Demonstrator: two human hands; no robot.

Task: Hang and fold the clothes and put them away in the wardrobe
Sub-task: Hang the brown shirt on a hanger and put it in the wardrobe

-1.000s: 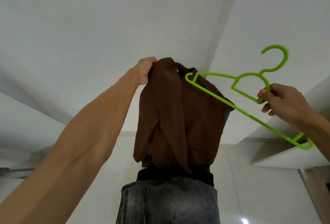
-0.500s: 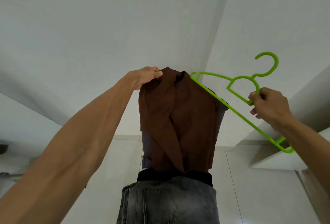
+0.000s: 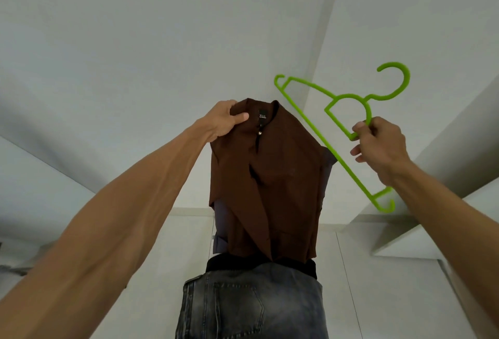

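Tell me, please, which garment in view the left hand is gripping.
The brown shirt, which the left hand grips at its collar; the grey jeans and the black garment below it are in neither hand.

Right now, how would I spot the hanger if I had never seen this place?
Look up at the pale ceiling, then down to the brown shirt held mid-view. Just right of it, the right hand holds a tilted plastic hanger. It is the only bright green thing in view, with a hook on top.
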